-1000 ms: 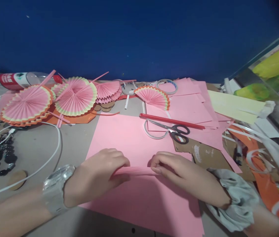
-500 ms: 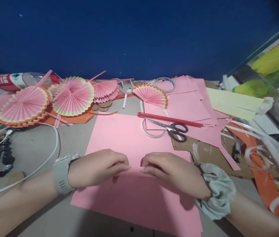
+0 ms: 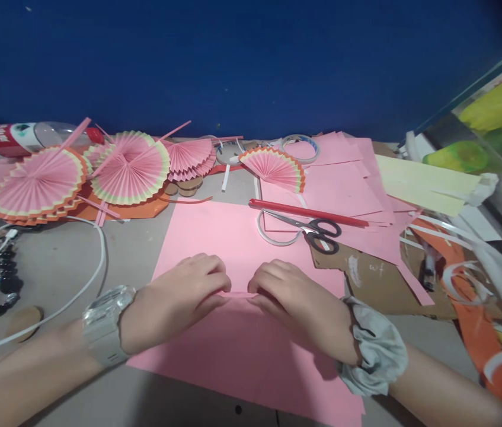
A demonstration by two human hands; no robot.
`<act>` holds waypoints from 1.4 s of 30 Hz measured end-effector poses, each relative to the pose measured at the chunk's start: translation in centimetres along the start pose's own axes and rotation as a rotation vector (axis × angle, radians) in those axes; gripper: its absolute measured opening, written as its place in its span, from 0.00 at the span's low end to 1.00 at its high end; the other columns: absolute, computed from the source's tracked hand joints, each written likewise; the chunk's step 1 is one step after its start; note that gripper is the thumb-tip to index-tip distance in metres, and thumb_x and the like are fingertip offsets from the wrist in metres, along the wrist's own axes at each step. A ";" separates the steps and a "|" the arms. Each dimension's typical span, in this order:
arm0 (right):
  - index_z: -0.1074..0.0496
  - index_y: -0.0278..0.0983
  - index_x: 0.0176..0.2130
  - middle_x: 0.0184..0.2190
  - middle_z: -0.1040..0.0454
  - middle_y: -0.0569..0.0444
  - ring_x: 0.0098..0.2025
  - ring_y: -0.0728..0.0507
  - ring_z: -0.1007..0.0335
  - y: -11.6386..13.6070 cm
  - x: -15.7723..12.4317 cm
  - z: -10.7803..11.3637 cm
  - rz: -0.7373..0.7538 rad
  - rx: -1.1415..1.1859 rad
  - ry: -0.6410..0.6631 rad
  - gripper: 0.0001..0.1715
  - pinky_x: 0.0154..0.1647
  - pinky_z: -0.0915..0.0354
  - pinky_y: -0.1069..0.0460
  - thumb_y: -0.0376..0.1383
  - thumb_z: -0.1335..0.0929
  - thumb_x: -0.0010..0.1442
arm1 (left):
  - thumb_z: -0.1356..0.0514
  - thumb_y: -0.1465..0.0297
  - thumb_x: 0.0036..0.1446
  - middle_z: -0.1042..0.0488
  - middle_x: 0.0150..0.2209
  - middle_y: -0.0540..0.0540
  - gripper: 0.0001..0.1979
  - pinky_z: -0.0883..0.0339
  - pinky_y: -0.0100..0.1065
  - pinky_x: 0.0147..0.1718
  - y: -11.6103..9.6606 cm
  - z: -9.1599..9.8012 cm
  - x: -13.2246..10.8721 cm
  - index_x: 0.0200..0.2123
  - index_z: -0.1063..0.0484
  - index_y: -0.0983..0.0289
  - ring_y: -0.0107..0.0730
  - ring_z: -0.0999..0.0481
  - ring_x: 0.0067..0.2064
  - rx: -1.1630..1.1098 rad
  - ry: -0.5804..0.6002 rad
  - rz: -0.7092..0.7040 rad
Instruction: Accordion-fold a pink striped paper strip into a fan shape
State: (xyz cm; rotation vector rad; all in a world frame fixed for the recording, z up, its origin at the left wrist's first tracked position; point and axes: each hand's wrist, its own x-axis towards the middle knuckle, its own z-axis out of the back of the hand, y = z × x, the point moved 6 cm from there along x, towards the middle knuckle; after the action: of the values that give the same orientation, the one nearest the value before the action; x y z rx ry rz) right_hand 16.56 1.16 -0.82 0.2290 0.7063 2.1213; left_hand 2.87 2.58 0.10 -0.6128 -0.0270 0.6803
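Observation:
Pink paper lies on the grey table before me, with a narrow raised fold running crosswise between my hands. My left hand, with a watch at the wrist, pinches the fold at its left part. On the right, my right hand, with a pale green scrunchie at the wrist, pinches the same fold. A small gap separates the hands, where the folded edge shows. Both thumbs are on the near side, the other fingers curled over the far side. Just beyond lies more flat pink paper.
Scissors, a red stick and a tape roll lie beyond my right hand. Pleated paper fans and a plastic bottle stand back left. A white cable curves at left; cardboard lies right.
Both hands have moved slightly away from me, and their fingers have curled further over the paper. The fold between them now stands up more visibly.

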 end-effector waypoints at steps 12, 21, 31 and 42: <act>0.33 0.35 0.33 0.31 0.32 0.52 0.33 0.46 0.39 0.6 0.6 -0.8 0.063 -0.131 -0.032 0.09 0.36 0.43 0.50 0.34 0.40 0.63 | 0.55 0.66 0.65 0.34 0.33 0.53 0.15 0.40 0.33 0.34 -0.8 -0.6 1.4 0.34 0.31 0.65 0.31 0.36 0.35 -0.005 -0.014 -0.087; 0.34 0.35 0.31 0.30 0.34 0.52 0.30 0.47 0.42 0.9 -0.2 -1.0 0.099 -0.264 -0.012 0.08 0.34 0.43 0.50 0.27 0.40 0.60 | 0.53 0.83 0.56 0.34 0.36 0.53 0.12 0.39 0.34 0.36 -1.1 -1.4 0.3 0.31 0.33 0.66 0.32 0.36 0.37 0.242 -0.003 -0.084; 0.33 0.34 0.36 0.33 0.33 0.51 0.36 0.45 0.39 -0.3 -1.8 -0.5 0.046 -0.224 0.012 0.08 0.38 0.40 0.47 0.29 0.41 0.62 | 0.47 0.82 0.55 0.34 0.40 0.54 0.11 0.37 0.36 0.41 1.3 -1.0 -2.3 0.40 0.34 0.64 0.34 0.36 0.41 0.186 0.089 -0.034; 0.34 0.37 0.37 0.37 0.33 0.51 0.40 0.45 0.37 -1.7 -3.2 0.7 0.014 -0.118 0.021 0.08 0.41 0.39 0.48 0.31 0.41 0.63 | 0.52 0.78 0.60 0.32 0.41 0.55 0.14 0.36 0.34 0.40 3.0 0.3 -4.3 0.43 0.31 0.60 0.33 0.33 0.41 0.154 -0.071 -0.052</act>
State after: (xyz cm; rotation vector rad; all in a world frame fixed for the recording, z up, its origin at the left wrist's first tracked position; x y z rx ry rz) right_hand 19.93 -0.25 -0.97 0.1483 0.5910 2.1729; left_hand -2.37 2.01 -0.54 -0.4383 -0.0554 0.6468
